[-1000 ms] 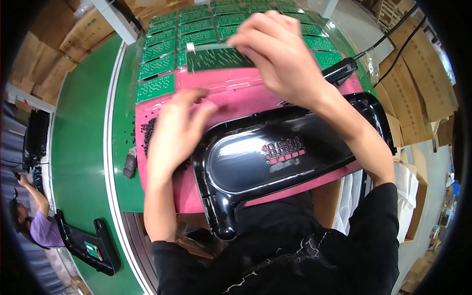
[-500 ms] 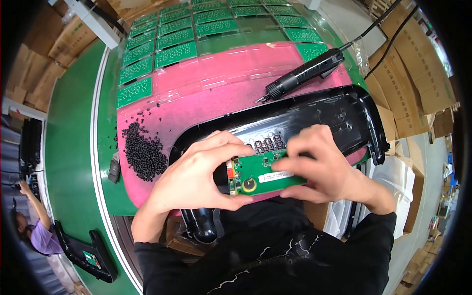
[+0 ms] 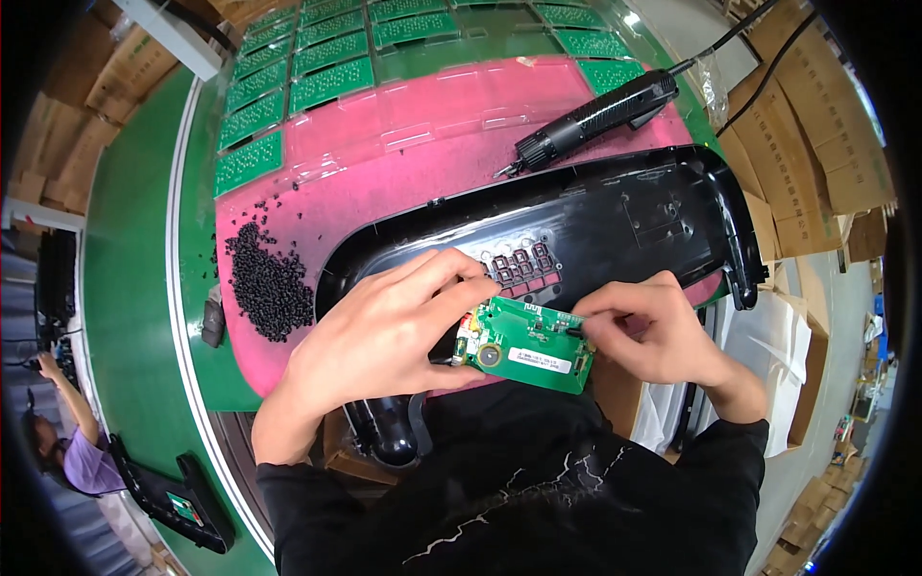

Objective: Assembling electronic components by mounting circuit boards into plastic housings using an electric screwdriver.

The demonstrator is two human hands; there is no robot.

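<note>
A green circuit board (image 3: 523, 336) with a round coin cell and a white label is tilted over the near side of a black plastic housing (image 3: 586, 226). My left hand (image 3: 384, 322) grips its left end between thumb and fingers, beside red and white connectors. At the board's upper right edge, the fingers of my right hand (image 3: 653, 331) are pinched together. A small dark piece shows at their tips; its kind is too small to tell. Behind the board, the housing has a display cutout (image 3: 521, 264) with digit-shaped openings.
Black screws (image 3: 269, 288) lie heaped on the pink mat (image 3: 355, 158) at left. An electric screwdriver (image 3: 595, 120) lies beyond the housing, its cable running right. Clear trays of green boards (image 3: 331, 84) stand at the back. A co-worker's arm (image 3: 67, 394) and another black housing (image 3: 178, 494) are far left.
The board has tilted, its right end dropping towards me. My right hand has moved right, off the board's middle to its edge. The housing and mat appear slightly higher in view.
</note>
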